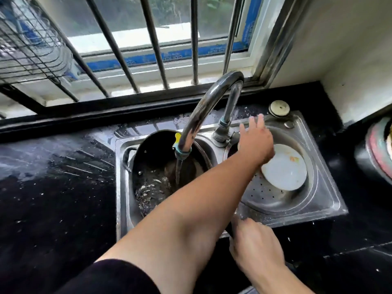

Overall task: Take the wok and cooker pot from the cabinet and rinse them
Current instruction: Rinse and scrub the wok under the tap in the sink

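A black wok (157, 166) lies in the left basin of the steel sink (314, 166). Water runs into it from the curved tap (203, 111), and it foams at the wok's bottom. My left hand (255, 141) reaches across the sink with fingers spread, over the tap's handle (233, 135) at the base; whether it touches the handle is hidden. My right hand (252, 240) is closed on the wok's dark handle (230, 229) at the sink's front edge. No cooker pot is in view.
A white plate (285, 168) rests on a perforated steel tray in the right basin. A round plug (279, 108) sits at the sink's back corner. Wet black counter (53, 177) lies to the left. A barred window stands behind, a wire rack (27, 45) at top left, a round object (379, 149) at far right.
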### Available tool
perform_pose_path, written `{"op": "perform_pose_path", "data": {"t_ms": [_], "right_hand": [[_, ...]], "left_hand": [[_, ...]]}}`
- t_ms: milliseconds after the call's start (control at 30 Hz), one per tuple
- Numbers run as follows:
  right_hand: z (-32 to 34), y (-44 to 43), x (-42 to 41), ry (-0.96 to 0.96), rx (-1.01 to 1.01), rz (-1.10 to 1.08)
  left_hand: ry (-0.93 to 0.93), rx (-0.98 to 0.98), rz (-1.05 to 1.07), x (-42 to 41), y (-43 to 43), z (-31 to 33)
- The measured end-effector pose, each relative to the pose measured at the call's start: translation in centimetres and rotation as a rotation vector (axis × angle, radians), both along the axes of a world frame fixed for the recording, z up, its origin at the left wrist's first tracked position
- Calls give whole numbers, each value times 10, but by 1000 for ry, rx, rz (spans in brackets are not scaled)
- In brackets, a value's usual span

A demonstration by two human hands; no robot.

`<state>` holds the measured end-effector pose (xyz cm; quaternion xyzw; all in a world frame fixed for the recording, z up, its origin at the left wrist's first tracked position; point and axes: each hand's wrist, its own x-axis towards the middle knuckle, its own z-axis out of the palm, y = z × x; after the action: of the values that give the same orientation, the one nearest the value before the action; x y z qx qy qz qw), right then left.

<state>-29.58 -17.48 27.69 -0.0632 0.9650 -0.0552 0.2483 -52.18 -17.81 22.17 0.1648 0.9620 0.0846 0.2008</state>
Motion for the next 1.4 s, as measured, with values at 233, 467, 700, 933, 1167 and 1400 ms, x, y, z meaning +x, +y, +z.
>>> {"op": "perform_pose_path", "data": {"t_ms": [233, 467, 700, 933, 1167, 1400], "right_hand": [[-4, 0, -2, -25, 2, 2], [-11, 3, 1, -16, -12, -13], [-12, 9, 5, 3, 21, 20], [-10, 14, 5, 9, 30, 39], [-13, 36, 18, -3, 46, 31], [-5, 52, 32, 5, -11, -16]], "left_hand": [[-48, -35, 12, -2, 6, -18], [117, -266, -92, -1, 2, -24], [171, -423, -57, -7, -2, -21], [160, -43, -95, 23, -11, -5], [14, 540, -109, 124, -78, 19], [108, 577, 61, 246, -144, 24]]}}
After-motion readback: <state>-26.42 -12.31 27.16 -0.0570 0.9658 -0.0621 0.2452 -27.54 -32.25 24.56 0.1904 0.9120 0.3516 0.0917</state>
